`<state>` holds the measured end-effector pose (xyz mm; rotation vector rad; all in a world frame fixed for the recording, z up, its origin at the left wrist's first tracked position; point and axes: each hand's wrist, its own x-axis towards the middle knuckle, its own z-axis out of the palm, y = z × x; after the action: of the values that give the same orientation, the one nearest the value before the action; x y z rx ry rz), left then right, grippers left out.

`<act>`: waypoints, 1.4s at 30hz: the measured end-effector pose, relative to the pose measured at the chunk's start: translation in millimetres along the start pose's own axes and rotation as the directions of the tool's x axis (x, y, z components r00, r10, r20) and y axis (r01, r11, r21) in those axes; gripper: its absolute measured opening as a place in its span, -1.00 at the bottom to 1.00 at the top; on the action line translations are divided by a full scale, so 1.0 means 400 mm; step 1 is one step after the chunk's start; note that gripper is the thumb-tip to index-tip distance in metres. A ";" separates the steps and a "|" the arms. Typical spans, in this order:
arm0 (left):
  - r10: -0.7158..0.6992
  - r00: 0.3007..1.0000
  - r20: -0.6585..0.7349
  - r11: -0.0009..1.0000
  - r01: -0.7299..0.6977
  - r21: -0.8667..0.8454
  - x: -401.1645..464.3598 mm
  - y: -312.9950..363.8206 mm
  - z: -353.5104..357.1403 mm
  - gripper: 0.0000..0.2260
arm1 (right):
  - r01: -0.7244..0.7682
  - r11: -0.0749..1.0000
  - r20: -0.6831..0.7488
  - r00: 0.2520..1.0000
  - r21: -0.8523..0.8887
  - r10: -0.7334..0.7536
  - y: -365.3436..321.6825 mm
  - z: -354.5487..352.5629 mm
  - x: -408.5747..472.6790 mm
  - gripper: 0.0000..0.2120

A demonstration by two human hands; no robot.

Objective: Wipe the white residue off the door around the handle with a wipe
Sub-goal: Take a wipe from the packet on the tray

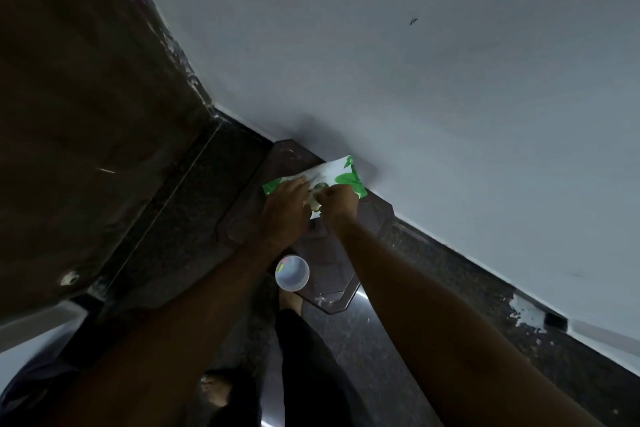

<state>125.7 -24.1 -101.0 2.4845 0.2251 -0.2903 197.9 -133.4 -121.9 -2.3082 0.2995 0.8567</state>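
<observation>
A white and green pack of wipes lies on a dark brown stool against the wall. My left hand presses down on the pack's left part. My right hand pinches at the pack's middle opening, where a bit of pale wipe or flap shows between the fingers. The brown door fills the left side, with white residue smeared along its edge. The door handle is not in view.
A clear plastic cup stands on the stool near its front. The pale wall rises behind. The floor is dark stone with a dark skirting. My bare feet stand below the stool.
</observation>
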 end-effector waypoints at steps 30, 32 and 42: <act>-0.113 0.993 0.013 0.991 0.114 -0.069 -0.026 -0.042 0.109 -0.50 | 0.148 0.873 -0.252 0.967 0.464 -0.029 -0.058 -0.057 -0.079 -0.84; -0.171 0.982 -0.076 0.965 0.151 -0.214 -0.024 -0.030 0.088 -0.58 | 0.142 0.860 -0.224 0.974 0.490 -0.033 -0.073 -0.072 -0.084 -0.86; -0.534 0.817 0.217 0.251 0.398 -0.883 -0.078 -0.010 -0.118 -0.76 | 0.068 0.810 -0.015 0.997 0.583 -0.073 -0.209 -0.013 -0.162 -0.86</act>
<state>102.0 4.5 -58.0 1.2358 0.9399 -0.1614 185.8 -73.7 -35.1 -1.7240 0.4064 0.6222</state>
